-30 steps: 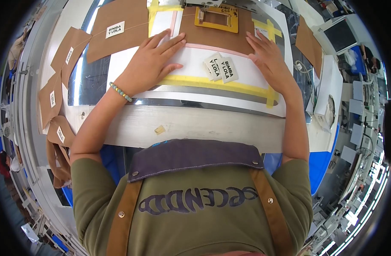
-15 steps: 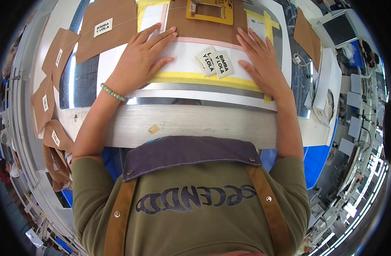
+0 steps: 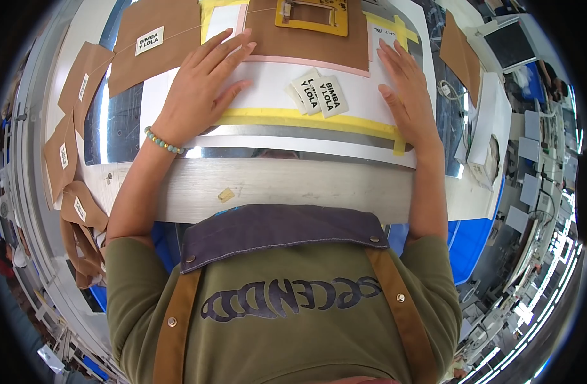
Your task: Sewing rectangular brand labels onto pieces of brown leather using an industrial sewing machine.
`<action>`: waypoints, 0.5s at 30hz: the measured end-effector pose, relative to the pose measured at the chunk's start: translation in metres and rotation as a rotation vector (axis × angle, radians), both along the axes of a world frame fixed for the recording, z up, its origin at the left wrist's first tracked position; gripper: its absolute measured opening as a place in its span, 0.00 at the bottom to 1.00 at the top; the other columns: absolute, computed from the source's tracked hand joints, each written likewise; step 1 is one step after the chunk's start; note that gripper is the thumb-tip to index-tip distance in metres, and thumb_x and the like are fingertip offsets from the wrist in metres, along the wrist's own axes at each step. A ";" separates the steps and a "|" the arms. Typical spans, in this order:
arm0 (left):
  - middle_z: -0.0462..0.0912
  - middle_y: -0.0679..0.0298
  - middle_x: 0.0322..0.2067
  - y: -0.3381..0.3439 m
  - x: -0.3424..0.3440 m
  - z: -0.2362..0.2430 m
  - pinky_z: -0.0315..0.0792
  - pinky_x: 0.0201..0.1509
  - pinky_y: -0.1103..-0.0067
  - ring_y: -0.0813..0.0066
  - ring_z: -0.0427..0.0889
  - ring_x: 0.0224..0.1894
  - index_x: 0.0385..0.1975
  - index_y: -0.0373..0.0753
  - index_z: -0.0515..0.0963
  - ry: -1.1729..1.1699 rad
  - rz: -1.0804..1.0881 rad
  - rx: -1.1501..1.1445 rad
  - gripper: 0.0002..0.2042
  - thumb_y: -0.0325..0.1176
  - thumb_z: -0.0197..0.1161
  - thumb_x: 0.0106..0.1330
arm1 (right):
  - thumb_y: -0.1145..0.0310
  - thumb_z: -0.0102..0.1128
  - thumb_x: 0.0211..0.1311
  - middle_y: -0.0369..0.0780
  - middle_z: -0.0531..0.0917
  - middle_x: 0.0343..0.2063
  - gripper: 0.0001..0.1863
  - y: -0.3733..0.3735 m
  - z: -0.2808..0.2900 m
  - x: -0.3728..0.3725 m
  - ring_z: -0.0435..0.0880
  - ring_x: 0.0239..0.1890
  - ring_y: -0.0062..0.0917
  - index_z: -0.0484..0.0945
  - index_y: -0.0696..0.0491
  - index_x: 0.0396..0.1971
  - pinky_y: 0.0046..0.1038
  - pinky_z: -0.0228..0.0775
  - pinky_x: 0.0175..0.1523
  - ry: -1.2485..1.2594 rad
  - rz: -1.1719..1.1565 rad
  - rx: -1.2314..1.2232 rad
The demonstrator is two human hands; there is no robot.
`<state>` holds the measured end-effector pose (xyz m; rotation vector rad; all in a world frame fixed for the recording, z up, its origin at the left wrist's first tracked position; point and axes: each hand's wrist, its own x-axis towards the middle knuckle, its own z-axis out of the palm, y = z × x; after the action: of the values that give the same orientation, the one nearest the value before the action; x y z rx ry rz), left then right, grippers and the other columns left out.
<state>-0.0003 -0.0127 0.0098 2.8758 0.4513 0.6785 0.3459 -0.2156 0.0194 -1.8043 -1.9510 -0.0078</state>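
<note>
A brown flat panel [image 3: 306, 50] lies on a white sheet [image 3: 265, 86], bordered by pink strips [image 3: 287, 60] at its left, near and right edges. My left hand [image 3: 201, 89] rests flat and open, its fingertips at the panel's left edge. To the right of the panel, my right hand [image 3: 410, 102] is open too, fingers stretched over the sheet and apart from the brown piece. Between the hands sits a small overlapping pile of white labels [image 3: 332, 96] with black lettering. A yellow frame [image 3: 313, 29] lies on the panel's far part, cut off by the picture's upper edge.
Yellow tape [image 3: 293, 119] borders the sheet. Brown pieces with white labels [image 3: 149, 61] trail along the left, joined by a thread. A white box [image 3: 489, 131], a cable [image 3: 452, 91] and another brown piece [image 3: 460, 54] are at the right. A tape scrap [image 3: 226, 194] lies near the table's front edge.
My right hand has moved right, off the brown panel's edge onto the sheet beside it, uncovering the panel's right corner. My left hand has shifted slightly left and stays open.
</note>
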 end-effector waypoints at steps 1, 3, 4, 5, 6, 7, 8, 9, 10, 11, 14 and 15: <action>0.75 0.63 0.74 0.000 0.000 0.000 0.69 0.77 0.60 0.53 0.70 0.76 0.71 0.41 0.74 -0.014 0.015 0.013 0.29 0.38 0.70 0.72 | 0.49 0.53 0.81 0.39 0.66 0.81 0.33 -0.002 -0.001 0.003 0.56 0.84 0.42 0.69 0.51 0.77 0.52 0.42 0.86 -0.029 0.027 -0.037; 0.76 0.62 0.73 0.001 0.002 0.000 0.68 0.76 0.59 0.53 0.70 0.76 0.71 0.41 0.75 -0.005 -0.001 -0.008 0.28 0.39 0.70 0.72 | 0.50 0.53 0.81 0.38 0.67 0.80 0.32 -0.003 -0.001 0.002 0.57 0.84 0.42 0.70 0.50 0.77 0.52 0.43 0.86 -0.055 0.058 -0.072; 0.76 0.62 0.73 0.002 0.000 0.000 0.68 0.76 0.59 0.53 0.70 0.76 0.71 0.41 0.75 0.007 -0.014 -0.028 0.28 0.39 0.70 0.72 | 0.51 0.54 0.80 0.38 0.67 0.80 0.31 -0.001 -0.001 -0.004 0.57 0.84 0.42 0.71 0.49 0.76 0.52 0.42 0.86 -0.092 0.061 -0.110; 0.76 0.62 0.73 0.003 0.000 -0.002 0.68 0.76 0.59 0.53 0.70 0.76 0.71 0.41 0.75 0.015 -0.006 -0.025 0.28 0.39 0.70 0.72 | 0.52 0.56 0.80 0.37 0.67 0.80 0.31 0.000 0.000 -0.009 0.57 0.84 0.41 0.72 0.48 0.76 0.52 0.42 0.86 -0.128 0.066 -0.146; 0.77 0.62 0.72 0.004 -0.001 -0.005 0.68 0.76 0.59 0.53 0.71 0.75 0.71 0.41 0.75 0.040 -0.008 -0.001 0.28 0.40 0.70 0.73 | 0.52 0.56 0.80 0.37 0.67 0.80 0.31 0.000 0.002 -0.010 0.57 0.84 0.41 0.72 0.48 0.76 0.52 0.42 0.86 -0.121 0.075 -0.142; 0.78 0.62 0.71 0.005 -0.003 -0.005 0.68 0.76 0.59 0.53 0.71 0.75 0.71 0.41 0.75 0.068 -0.010 0.026 0.27 0.40 0.69 0.73 | 0.52 0.57 0.79 0.37 0.67 0.80 0.31 0.000 0.004 -0.010 0.57 0.84 0.41 0.72 0.47 0.76 0.52 0.42 0.86 -0.156 0.061 -0.170; 0.78 0.62 0.71 0.006 -0.003 -0.005 0.68 0.76 0.59 0.53 0.71 0.75 0.71 0.41 0.75 0.080 0.004 0.032 0.27 0.40 0.69 0.73 | 0.52 0.57 0.78 0.36 0.67 0.80 0.31 0.001 0.004 -0.009 0.57 0.84 0.41 0.72 0.46 0.76 0.52 0.41 0.87 -0.190 0.050 -0.198; 0.78 0.62 0.71 0.006 -0.003 -0.004 0.68 0.76 0.59 0.53 0.71 0.75 0.71 0.41 0.76 0.023 0.019 0.024 0.27 0.40 0.69 0.73 | 0.53 0.58 0.76 0.36 0.67 0.80 0.33 0.001 0.004 -0.009 0.57 0.84 0.41 0.72 0.46 0.77 0.51 0.40 0.87 -0.187 0.050 -0.203; 0.79 0.62 0.70 0.006 -0.001 -0.004 0.68 0.76 0.59 0.53 0.71 0.75 0.70 0.42 0.76 -0.037 0.033 0.016 0.27 0.40 0.69 0.74 | 0.53 0.58 0.76 0.36 0.67 0.80 0.33 0.000 0.005 -0.009 0.57 0.84 0.41 0.72 0.46 0.77 0.51 0.40 0.87 -0.180 0.062 -0.196; 0.79 0.62 0.71 0.006 -0.002 -0.005 0.68 0.76 0.60 0.53 0.71 0.75 0.72 0.42 0.75 -0.056 0.050 0.014 0.28 0.40 0.69 0.74 | 0.53 0.58 0.76 0.36 0.67 0.80 0.33 0.000 0.005 -0.010 0.57 0.84 0.40 0.71 0.46 0.77 0.51 0.40 0.87 -0.184 0.052 -0.206; 0.78 0.63 0.71 0.007 -0.001 -0.004 0.67 0.77 0.59 0.53 0.70 0.76 0.74 0.42 0.73 -0.100 0.070 -0.041 0.29 0.40 0.68 0.74 | 0.52 0.58 0.76 0.36 0.67 0.80 0.33 0.001 0.005 -0.011 0.57 0.84 0.39 0.71 0.46 0.77 0.50 0.39 0.87 -0.190 0.046 -0.214; 0.78 0.63 0.71 0.007 -0.001 -0.003 0.67 0.77 0.59 0.53 0.70 0.76 0.74 0.42 0.73 -0.099 0.076 -0.037 0.29 0.40 0.68 0.74 | 0.52 0.57 0.76 0.36 0.67 0.80 0.33 0.001 0.006 -0.011 0.57 0.84 0.39 0.71 0.46 0.77 0.50 0.39 0.87 -0.190 0.047 -0.219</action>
<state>-0.0012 -0.0061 0.0071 2.7880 0.5551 0.8122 0.3353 -0.2143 0.0249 -1.9568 -2.2010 0.0528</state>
